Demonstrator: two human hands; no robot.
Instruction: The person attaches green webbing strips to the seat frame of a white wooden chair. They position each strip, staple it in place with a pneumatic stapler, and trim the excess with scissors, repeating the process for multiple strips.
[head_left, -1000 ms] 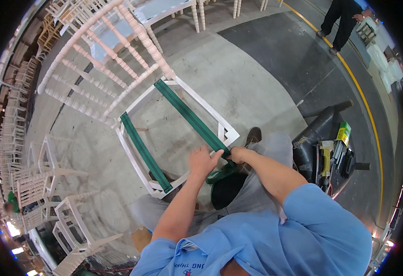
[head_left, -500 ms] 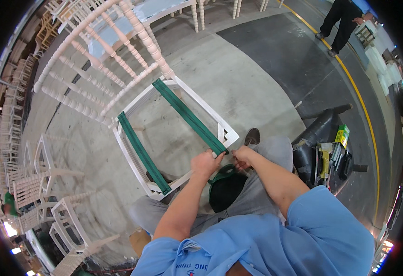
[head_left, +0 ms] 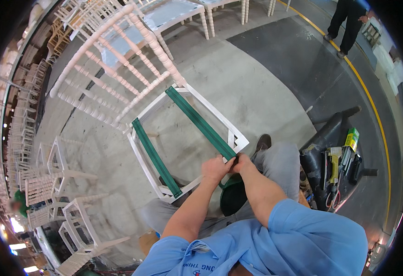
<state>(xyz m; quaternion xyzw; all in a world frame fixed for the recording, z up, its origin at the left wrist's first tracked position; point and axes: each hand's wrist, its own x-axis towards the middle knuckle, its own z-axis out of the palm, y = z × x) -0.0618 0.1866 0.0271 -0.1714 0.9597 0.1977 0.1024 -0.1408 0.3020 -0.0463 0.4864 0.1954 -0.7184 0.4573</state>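
A white chair frame [head_left: 141,158] with an open seat and a pale spindled back stands before me. Two green webbing straps cross the seat: the left strap [head_left: 157,156] and the right strap [head_left: 201,123]. My left hand [head_left: 217,168] closes on the right strap's near end at the front rail. Close beside it, my right hand [head_left: 242,163] is closed at the same corner; its fingertips are hidden, so what they hold cannot be seen. Beneath the hands, more green webbing [head_left: 231,180] hangs by a dark patch between my knees.
On the right, a black padded surface [head_left: 319,154] bears a yellowish tool [head_left: 334,168] and a green-yellow box [head_left: 351,138]. White chair frames [head_left: 79,221] lie at left. More chairs [head_left: 176,13] stand behind. Another person [head_left: 346,25] stands by the yellow floor line [head_left: 365,87].
My right hand has come in against the strap's near end, beside my left hand. The whole view has shifted, so the chair sits slightly further right and lower.
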